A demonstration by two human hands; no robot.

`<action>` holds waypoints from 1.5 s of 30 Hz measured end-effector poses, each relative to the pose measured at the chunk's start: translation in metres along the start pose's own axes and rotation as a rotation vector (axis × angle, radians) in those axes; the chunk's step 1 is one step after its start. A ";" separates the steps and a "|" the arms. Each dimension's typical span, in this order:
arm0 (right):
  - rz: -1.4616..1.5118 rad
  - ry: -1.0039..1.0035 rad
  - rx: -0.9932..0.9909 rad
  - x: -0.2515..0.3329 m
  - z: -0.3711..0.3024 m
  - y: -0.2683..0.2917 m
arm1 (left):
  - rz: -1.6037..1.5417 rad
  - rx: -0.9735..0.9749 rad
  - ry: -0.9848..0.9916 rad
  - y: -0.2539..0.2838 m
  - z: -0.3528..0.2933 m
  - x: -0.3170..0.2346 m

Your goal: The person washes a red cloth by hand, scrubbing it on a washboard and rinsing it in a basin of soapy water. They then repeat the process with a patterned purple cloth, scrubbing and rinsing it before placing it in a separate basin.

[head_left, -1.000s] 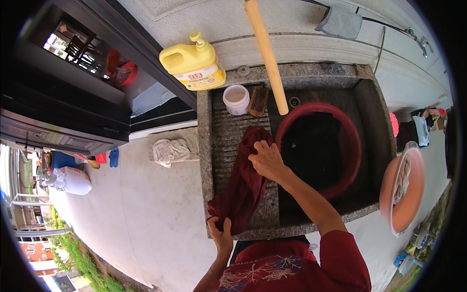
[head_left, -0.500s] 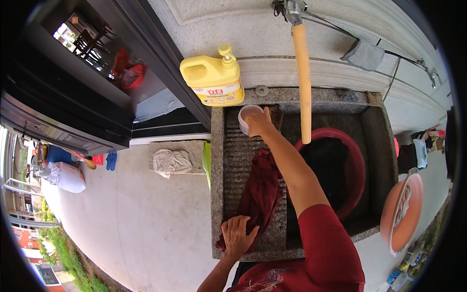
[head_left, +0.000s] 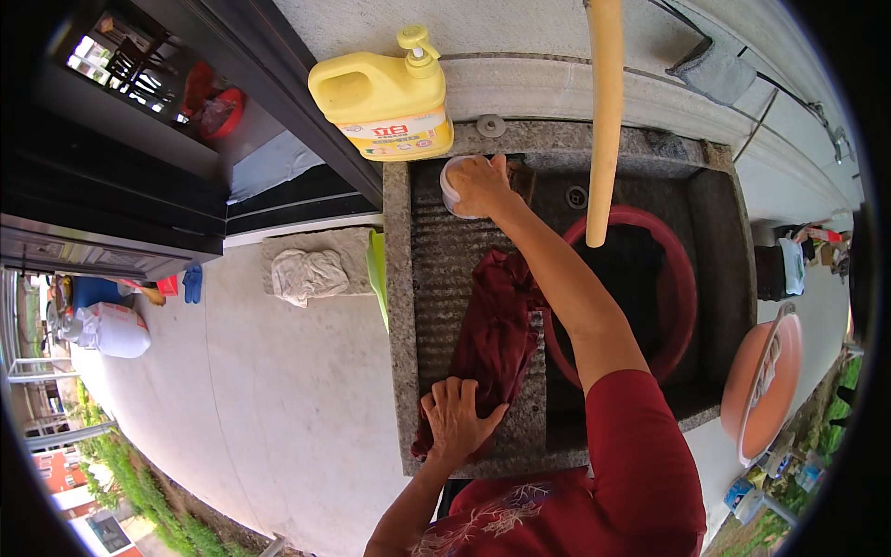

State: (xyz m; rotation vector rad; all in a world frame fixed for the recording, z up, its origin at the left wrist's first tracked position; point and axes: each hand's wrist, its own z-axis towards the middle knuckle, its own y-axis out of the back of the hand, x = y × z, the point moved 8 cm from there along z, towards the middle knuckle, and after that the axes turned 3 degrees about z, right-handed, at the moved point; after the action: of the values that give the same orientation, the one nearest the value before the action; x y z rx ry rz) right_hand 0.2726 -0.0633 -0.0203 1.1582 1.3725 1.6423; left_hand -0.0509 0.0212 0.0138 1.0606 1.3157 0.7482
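A wet dark red garment (head_left: 501, 325) lies bunched along the ribbed stone washboard (head_left: 436, 278), left of the sink basin. My left hand (head_left: 459, 418) rests on its near end, fingers apart and pressing on the cloth. At the washboard's far left corner stands a small round whitish tub (head_left: 452, 190). My right hand (head_left: 483, 188) reaches over and into this tub; its fingers are mostly hidden inside. Beside the tub is a brown block (head_left: 522, 179), partly covered by my right hand. A red basin (head_left: 682, 325) with dark contents sits in the sink, right of my right forearm.
A yellow detergent jug (head_left: 399, 107) with a pump stands behind the tub. A wooden-coloured pipe (head_left: 605, 121) hangs over the sink. An orange basin (head_left: 766, 390) is at the right. A pale cloth (head_left: 306, 276) lies on a mat beside a green edge (head_left: 379, 274).
My view has shifted, so the sink appears higher. My right hand stays at the tub, its fingers deeper over it. My left hand remains on the red garment.
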 end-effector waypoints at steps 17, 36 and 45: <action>0.227 -0.211 -0.369 0.052 -0.201 -0.010 | -0.063 -0.157 0.013 -0.010 -0.010 0.012; 0.235 -0.270 -0.620 0.001 -0.201 0.034 | -0.052 -0.203 -0.081 0.018 -0.027 -0.020; 0.034 0.244 -0.350 0.078 -0.191 0.001 | 0.023 -0.055 -0.214 -0.008 -0.023 -0.036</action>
State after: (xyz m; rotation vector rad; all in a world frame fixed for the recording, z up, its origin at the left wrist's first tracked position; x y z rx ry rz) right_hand 0.0662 -0.0609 -0.0119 0.8014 1.1486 2.0033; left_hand -0.0802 -0.0100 0.0218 1.0820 1.0966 0.6645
